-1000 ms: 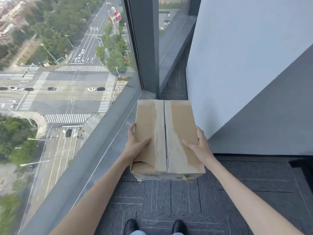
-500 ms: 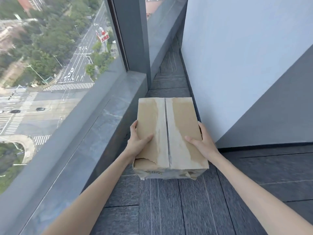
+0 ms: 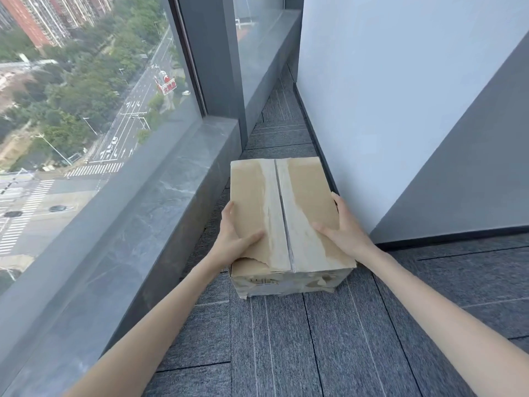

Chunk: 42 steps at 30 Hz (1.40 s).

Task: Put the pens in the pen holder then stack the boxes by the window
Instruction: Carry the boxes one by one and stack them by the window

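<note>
At left, a tall window [image 3: 86, 110] and its grey ledge [image 3: 160, 213]. My left hand [image 3: 235, 239] grips the cardboard box [image 3: 283, 207], fingers [image 3: 228, 214] curled down its left side, thumb on top; my right hand [image 3: 347, 233] grips the right side likewise. The box sits between both hands, equally near, long axis pointing away from me, down at the carpet floor [image 3: 286, 345], a wall [image 3: 386, 110] just right.

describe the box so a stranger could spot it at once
Find the big window and grey sill. In the gap between sill and white wall is a brown cardboard box, held by left hand and right hand. Its pale centre seam and torn near-left corner mark it.
</note>
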Each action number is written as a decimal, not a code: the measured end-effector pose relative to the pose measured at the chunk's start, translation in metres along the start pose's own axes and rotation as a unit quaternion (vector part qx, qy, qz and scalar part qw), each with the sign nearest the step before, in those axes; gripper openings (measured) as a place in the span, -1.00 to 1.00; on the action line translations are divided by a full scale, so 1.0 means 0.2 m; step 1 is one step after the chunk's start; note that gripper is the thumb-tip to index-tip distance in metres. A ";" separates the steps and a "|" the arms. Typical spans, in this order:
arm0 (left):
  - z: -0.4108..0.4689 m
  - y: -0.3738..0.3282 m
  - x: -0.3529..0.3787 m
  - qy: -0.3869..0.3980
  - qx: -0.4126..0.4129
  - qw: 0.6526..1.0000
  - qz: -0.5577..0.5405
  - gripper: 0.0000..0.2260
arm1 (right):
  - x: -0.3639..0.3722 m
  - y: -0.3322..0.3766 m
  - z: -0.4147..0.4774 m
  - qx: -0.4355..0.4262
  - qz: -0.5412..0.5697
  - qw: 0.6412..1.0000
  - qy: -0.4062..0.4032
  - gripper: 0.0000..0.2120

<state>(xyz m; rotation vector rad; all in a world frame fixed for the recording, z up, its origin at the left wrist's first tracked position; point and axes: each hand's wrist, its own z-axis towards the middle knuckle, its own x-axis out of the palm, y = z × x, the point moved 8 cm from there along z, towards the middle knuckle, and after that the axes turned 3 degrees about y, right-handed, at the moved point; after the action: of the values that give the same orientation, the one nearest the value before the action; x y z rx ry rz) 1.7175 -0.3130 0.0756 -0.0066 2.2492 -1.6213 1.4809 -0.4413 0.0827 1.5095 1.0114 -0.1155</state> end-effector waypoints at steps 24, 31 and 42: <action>-0.05 -0.06 0.14 0.058 0.107 0.937 0.327 -0.12 | 0.10 0.17 -0.16 -0.180 -0.447 0.875 0.046 -0.15; 0.20 -0.12 0.17 0.063 0.115 0.931 0.339 -0.12 | 0.02 0.12 0.06 -0.188 -0.470 0.863 0.002 -0.13; 0.52 -0.20 0.22 0.077 0.133 0.928 0.341 -0.14 | -0.11 0.07 0.26 -0.177 -0.467 0.866 -0.020 -0.18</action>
<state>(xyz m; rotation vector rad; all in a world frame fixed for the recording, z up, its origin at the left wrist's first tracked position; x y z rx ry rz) 1.6987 -0.4321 0.0707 0.8960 1.7966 -1.5269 1.5010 -0.4958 0.0946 0.5772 1.5616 -0.6073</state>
